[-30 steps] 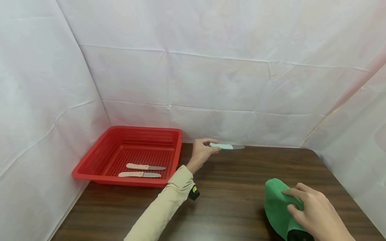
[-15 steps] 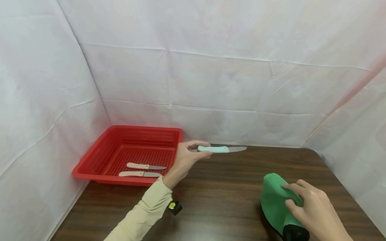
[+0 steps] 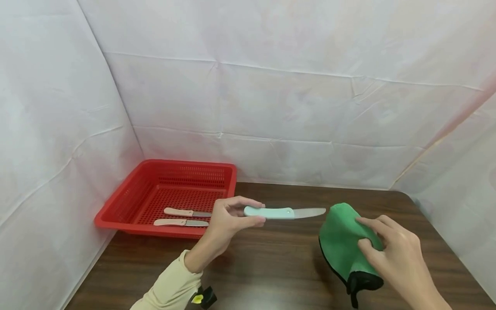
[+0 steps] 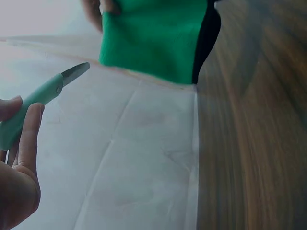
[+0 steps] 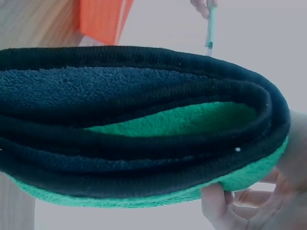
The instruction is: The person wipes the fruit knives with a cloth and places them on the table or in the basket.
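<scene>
My left hand (image 3: 222, 221) pinches the mint-green handle of a small knife (image 3: 271, 213) between thumb and fingers. The blade is out and points right, its tip close to the folded cloth in the head view. In the left wrist view the same knife (image 4: 41, 98) slants upward. My right hand (image 3: 397, 254) grips a folded green cloth (image 3: 345, 237) with black edging, thumb on the near side. The right wrist view shows the layered folds of the cloth (image 5: 158, 175), with a dark blue-grey inner face. Part of the right hand's grip is hidden behind the cloth there.
A red perforated basket (image 3: 102, 221) stands at the left on the dark wooden table (image 3: 271, 267). Inside it lie two knives with pale handles, an upper knife (image 3: 180, 212) and a lower knife (image 3: 172, 222). White sheeting (image 3: 279, 99) walls the back and sides.
The left hand has brought the knife from the table's back edge toward me and slightly left. The right hand has shifted the cloth left and upward in view, closer to the blade.
</scene>
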{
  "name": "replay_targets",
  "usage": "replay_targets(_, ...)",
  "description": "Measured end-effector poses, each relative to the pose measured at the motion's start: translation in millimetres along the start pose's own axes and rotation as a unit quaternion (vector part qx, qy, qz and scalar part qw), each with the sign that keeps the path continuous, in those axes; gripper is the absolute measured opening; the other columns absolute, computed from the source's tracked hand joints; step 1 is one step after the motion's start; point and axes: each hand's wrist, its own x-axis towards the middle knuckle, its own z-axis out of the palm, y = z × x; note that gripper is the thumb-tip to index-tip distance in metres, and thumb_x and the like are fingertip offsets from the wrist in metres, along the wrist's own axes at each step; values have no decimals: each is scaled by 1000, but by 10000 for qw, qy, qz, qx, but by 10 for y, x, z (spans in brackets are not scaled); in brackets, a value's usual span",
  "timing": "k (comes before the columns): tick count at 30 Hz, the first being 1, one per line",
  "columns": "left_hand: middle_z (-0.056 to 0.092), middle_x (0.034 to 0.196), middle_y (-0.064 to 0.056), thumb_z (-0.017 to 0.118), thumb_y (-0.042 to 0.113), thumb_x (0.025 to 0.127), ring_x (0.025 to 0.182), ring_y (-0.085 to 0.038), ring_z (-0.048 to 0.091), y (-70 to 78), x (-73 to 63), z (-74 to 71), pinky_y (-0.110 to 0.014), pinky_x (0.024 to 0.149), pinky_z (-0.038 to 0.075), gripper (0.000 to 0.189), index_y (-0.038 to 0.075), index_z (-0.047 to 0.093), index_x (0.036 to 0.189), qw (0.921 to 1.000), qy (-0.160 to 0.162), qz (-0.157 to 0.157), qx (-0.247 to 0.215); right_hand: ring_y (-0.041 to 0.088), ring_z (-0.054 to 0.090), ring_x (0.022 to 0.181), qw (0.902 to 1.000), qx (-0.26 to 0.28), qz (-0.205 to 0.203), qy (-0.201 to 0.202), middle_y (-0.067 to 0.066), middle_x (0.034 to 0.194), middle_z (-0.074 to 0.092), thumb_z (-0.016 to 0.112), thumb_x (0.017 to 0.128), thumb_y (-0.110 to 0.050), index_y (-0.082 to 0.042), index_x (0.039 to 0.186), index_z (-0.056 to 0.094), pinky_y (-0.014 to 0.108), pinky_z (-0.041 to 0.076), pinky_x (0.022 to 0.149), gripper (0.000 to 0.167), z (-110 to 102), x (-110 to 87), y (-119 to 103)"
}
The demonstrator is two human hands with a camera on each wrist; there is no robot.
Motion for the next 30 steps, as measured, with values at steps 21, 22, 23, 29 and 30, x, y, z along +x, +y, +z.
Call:
replay_targets(21, 69, 89, -15, 80, -2, 70, 64, -17, 62, 35, -415, 89, -31, 61, 56, 29, -9, 69, 96, 9995, -38, 256, -204, 2, 40, 62, 9749, 348, -2197, 81, -3, 87, 54, 35, 94, -23, -1, 101, 70, 9, 32, 51, 42, 217, 56, -707)
replay_targets(22, 69, 89, -15, 80, -3, 70, 65, -17, 62, 27, -419, 95, -31, 61, 56, 29, -10, 69, 96, 9991, -31, 334, -241, 2, 41, 63, 9723, 266, -2320, 84, -3, 87, 54, 33, 95, -23, -2, 99, 71, 9, 32, 51, 43, 245, 45, -713)
replay_targets(23, 69, 88, -15, 80, -3, 70, 67, -18, 62, 20, -423, 100, -31, 60, 56, 29, -10, 69, 95, 9988, -14, 406, -271, 3, 41, 63, 9704, 182, -2405, 82, -3, 86, 54, 31, 96, -24, -3, 98, 71, 10, 33, 51, 45, 267, 35, -717)
replay_targets(29, 70, 87, -16, 79, -7, 68, 78, -26, 65, -23, -442, 100, -31, 58, 56, 27, -15, 66, 90, 9961, 35, 780, -419, 5, 39, 62, 9644, -144, -2635, 186, -2, 85, 50, 27, 94, -20, -6, 95, 71, 11, 29, 47, 47, 317, 12, -706)
replay_targets(30, 70, 86, -15, 79, -7, 68, 80, -28, 66, -31, -443, 98, -31, 58, 56, 25, -15, 66, 88, 9955, 31, 837, -444, 5, 38, 62, 9643, -191, -2634, 180, -2, 85, 50, 27, 94, -20, -7, 95, 71, 11, 29, 47, 47, 314, 10, -705)
